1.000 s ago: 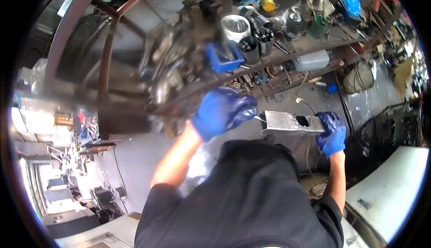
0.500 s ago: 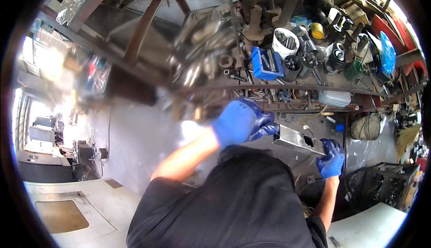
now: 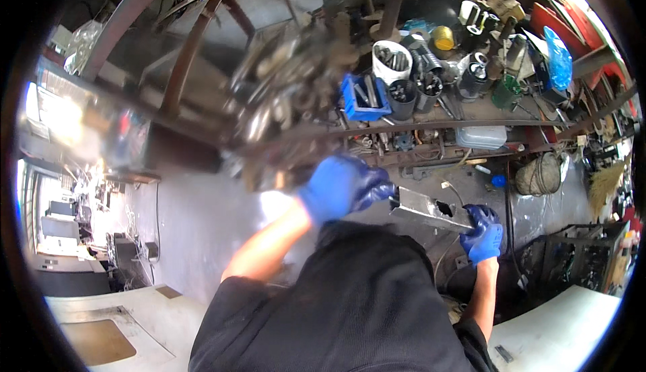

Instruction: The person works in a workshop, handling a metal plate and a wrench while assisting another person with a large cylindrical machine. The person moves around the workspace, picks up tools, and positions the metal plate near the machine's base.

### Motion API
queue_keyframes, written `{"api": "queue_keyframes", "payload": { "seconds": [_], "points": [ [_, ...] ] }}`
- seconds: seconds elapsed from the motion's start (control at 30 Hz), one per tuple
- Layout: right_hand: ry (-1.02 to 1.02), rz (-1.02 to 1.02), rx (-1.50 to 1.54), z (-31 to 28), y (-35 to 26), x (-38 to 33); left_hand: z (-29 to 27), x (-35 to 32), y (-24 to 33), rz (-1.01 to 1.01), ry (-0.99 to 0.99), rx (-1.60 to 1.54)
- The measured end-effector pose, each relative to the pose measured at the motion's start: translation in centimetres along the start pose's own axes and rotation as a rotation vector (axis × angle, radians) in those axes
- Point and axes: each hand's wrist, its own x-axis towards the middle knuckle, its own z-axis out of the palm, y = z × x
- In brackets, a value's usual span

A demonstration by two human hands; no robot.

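Note:
A short length of silvery metal box section [image 3: 421,205], with a dark opening near its right end, is held in the air in front of my body, slightly tilted down to the right. My right hand [image 3: 483,233], in a blue coated glove, is closed round its right end. My left hand [image 3: 344,187], gloved the same way, has its fingers curled at the upper left end of the piece. The left fingertips are partly hidden, and this glove is slightly blurred.
Ahead stands a metal-framed bench [image 3: 431,125] crowded with metal parts, a blue bin [image 3: 364,99], a white tub [image 3: 391,62] and a clear box [image 3: 482,136]. A coiled bundle [image 3: 538,173] is at right. Pale panels [image 3: 562,335] lie at lower right and lower left.
The view has shifted, so the bench and its contents appear further left. Both hands keep their places on the metal box section, with little visible change in grip.

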Motion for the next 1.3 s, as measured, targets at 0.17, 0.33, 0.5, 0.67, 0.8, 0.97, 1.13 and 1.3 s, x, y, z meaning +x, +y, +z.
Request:
{"api": "queue_keyframes", "payload": {
  "seconds": [0.17, 0.33, 0.5, 0.67, 0.8, 0.97, 1.13, 1.3],
  "points": [
    [0.023, 0.060, 0.079, -0.3, 2.3, -2.4, 1.9, 2.5, 1.3, 0.034, 0.023, -0.088],
    [0.058, 0.121, 0.069, -0.3, 4.7, -4.5, 2.1, 4.4, 3.4, 0.107, -0.024, -0.103],
    [0.002, 0.284, 0.038, 0.1, 7.1, -6.9, 4.2, 6.2, 3.3, 0.025, -0.038, -0.096],
    [-0.049, 0.620, 0.013, 2.8, 9.6, -12.5, 8.7, 6.3, 0.8, -0.444, 0.047, -0.574],
    [-0.066, 0.906, 0.099, 4.1, 10.2, -15.7, 11.6, 10.0, 0.0, -0.301, -0.065, -0.883],
    [-0.078, 1.315, 0.355, 3.4, 12.1, -17.6, 19.8, 17.6, 6.5, -0.327, -0.357, -1.377],
    [0.095, 1.631, 0.817, 5.8, 19.7, -21.3, 26.6, 30.0, 12.4, -0.564, -0.908, -1.180],
    [0.931, 1.531, 1.985, 5.3, 29.6, -22.4, 32.4, 43.8, 20.0, -0.293, -0.957, -1.043]
  ]
}}
